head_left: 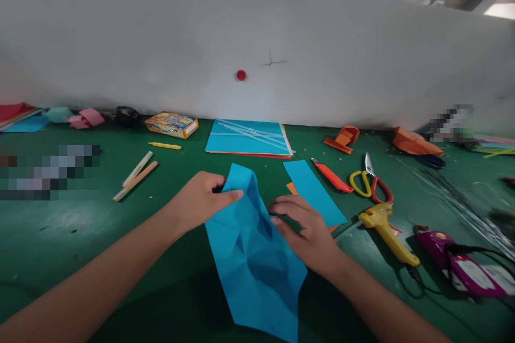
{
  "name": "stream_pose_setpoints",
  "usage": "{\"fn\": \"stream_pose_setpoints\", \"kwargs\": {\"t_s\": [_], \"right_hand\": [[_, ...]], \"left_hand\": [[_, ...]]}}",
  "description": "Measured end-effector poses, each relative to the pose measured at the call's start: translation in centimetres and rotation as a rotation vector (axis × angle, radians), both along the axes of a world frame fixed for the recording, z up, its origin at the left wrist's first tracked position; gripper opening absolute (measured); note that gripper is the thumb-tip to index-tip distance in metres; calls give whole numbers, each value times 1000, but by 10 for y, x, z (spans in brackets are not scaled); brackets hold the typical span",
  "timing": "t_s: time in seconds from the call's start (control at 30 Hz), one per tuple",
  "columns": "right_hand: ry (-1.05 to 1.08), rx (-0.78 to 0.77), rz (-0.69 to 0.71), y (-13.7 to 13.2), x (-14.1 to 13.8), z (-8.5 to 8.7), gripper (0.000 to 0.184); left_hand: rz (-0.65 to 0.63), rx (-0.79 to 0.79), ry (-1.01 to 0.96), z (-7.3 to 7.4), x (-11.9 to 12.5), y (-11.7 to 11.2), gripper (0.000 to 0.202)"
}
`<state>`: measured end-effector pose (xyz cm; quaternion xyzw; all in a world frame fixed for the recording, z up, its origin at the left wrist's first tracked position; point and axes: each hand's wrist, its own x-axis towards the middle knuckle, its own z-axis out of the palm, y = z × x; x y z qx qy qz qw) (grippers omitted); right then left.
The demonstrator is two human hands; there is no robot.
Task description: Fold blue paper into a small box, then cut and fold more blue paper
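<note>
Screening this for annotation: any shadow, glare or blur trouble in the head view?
Head view: deep shadow on the green table around the lower end of the held blue paper; head view: mild glare on the table's left side; head view: one pixelated patch at left, a smaller one at right; head view: yellow glue gun reads clearly.

There is one held sheet (257, 268), one glue gun (389, 233), two sticks (135, 181).

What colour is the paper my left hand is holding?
The paper is blue; it shows best in the head view.
</note>
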<state>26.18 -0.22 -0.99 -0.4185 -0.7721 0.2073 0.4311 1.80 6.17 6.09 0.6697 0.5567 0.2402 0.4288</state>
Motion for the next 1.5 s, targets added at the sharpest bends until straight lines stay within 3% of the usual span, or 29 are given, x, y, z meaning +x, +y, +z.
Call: {"fn": "stream_pose_setpoints", "kwargs": {"t_s": [0.17, 0.33, 0.53, 0.67, 0.83, 1.0, 1.13, 1.23, 1.4, 1.5], "right_hand": [[-51, 39, -8, -4, 0, 2, 31], [46, -32, -12, -2, -1, 4, 15], [109, -119, 135, 3, 1, 5, 10], [110, -182, 80, 0, -1, 4, 10], [110, -181, 149, 0, -2, 3, 14], [115, -141, 53, 2, -5, 2, 11], [139, -74, -113, 2, -7, 1, 5], [204, -208, -183, 2, -7, 1, 20], [187, -348, -71, 4, -6, 1, 63], [104, -355, -40, 5, -6, 0, 67]], "left_hand": [[-150, 119, 169, 8, 10, -11, 41], [-185, 82, 161, 4, 11, -12, 40], [-147, 45, -42, -1, 11, -9, 35], [-218, 167, 73, -3, 14, -13, 33], [-292, 222, 170, -4, 17, -21, 34], [-390, 245, 159, -1, 20, -29, 28], [-423, 316, 141, -3, 22, -30, 28], [-407, 332, 183, -7, 22, -27, 21], [-518, 324, 206, -13, 24, -26, 20], [-533, 358, 243, -17, 27, -28, 19]]}}
